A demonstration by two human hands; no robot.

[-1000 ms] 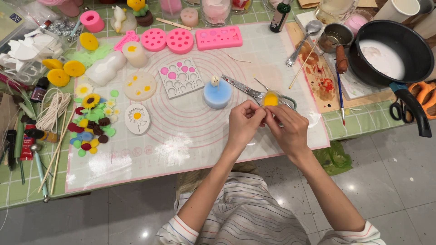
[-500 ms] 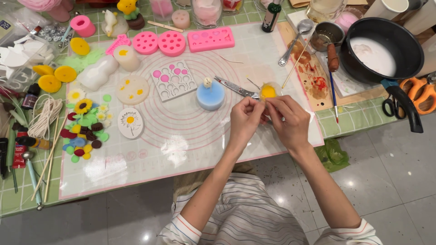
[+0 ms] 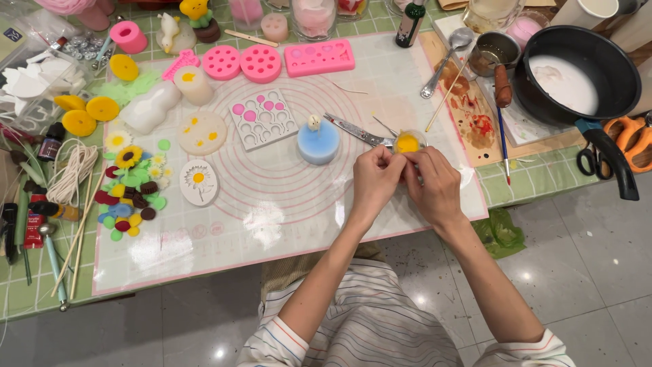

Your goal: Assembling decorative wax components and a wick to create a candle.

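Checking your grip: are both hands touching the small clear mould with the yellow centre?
Touching. The head view shows fingertips of the left hand and right hand pinching the mould's near rim.

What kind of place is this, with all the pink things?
Probably a home craft table for making candles or soap: pink silicone moulds, a blue candle with a wick, and a black pan of white melted wax.

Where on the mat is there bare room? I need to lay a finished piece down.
Free: the mat near the front edge, left of the left hand. Also between the pink moulds and the scissors. Crowded: the wax pieces at left.
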